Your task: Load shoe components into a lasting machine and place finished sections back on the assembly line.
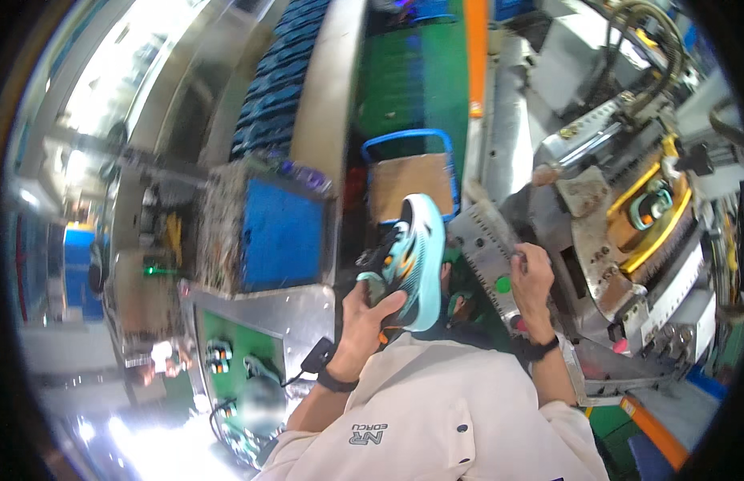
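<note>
A light blue and white running shoe (424, 256) with orange accents and dark laces is in front of me, toe pointing away. My left hand (370, 321) is closed around its heel end, thumb along the side. To the right, my right hand (535, 280) is at a metal control panel (486, 232) beside a green button (502, 284). Its fingers are curled together at a small dark part on the panel, perhaps a knob, mostly covered by the fingertips. Farther right, a similar shoe (651, 207) sits inside a yellow-edged holder (668, 232) on the machine.
On the left, several shoes, one of them a light-coloured shoe (219, 355), lie on a green surface within a metal frame (304, 309). A blue panel (283, 232) stands beyond it. Ahead is a blue-framed cart (408, 135) with a brown board. Machine hoses (668, 48) hang at the far right.
</note>
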`<action>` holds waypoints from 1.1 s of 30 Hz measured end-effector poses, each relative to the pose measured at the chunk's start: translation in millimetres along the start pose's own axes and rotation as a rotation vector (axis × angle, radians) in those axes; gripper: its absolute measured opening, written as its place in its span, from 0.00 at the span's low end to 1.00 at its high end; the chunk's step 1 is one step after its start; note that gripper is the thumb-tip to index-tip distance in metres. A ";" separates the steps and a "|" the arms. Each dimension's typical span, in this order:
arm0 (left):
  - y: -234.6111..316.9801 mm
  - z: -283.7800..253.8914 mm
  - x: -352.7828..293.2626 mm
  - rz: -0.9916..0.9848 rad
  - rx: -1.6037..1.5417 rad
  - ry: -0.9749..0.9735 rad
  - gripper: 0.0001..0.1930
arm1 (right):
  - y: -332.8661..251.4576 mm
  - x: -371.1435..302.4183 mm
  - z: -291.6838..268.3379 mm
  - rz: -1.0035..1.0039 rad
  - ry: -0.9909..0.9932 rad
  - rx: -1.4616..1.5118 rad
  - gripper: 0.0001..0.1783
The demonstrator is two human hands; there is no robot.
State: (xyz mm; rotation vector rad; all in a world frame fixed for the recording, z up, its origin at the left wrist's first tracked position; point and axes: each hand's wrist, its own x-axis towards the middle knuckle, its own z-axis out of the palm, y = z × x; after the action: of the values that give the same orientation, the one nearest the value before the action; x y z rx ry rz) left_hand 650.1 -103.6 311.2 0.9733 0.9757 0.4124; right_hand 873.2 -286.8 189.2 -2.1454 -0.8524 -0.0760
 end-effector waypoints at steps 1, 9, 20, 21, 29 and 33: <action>-12.6 -8.3 -13.3 -0.019 -0.038 0.005 0.23 | 15.0 -17.5 24.0 0.082 -0.144 -0.056 0.14; -61.9 -98.8 -78.0 -0.090 0.065 0.271 0.24 | 93.3 -40.8 93.0 -0.072 -0.258 -0.153 0.18; -175.7 -376.5 -111.6 0.082 -0.404 1.001 0.18 | -61.6 38.9 139.0 -0.192 -0.130 0.103 0.18; -188.9 -413.9 -108.0 0.055 -0.320 1.050 0.19 | -104.5 47.7 148.3 -0.269 -0.120 0.212 0.18; -223.6 -641.1 -69.1 0.070 -0.340 1.304 0.26 | -395.3 103.7 249.9 -0.392 -0.273 0.169 0.22; -218.4 -732.5 -37.6 -0.094 -0.164 1.382 0.32 | -383.3 155.3 340.1 -0.621 -0.299 -0.027 0.25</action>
State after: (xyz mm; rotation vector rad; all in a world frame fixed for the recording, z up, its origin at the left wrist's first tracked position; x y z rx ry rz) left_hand -10.6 122.3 -2.1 0.3796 2.1567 1.1219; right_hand 688.2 209.7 266.3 -1.8667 -1.6772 -0.0821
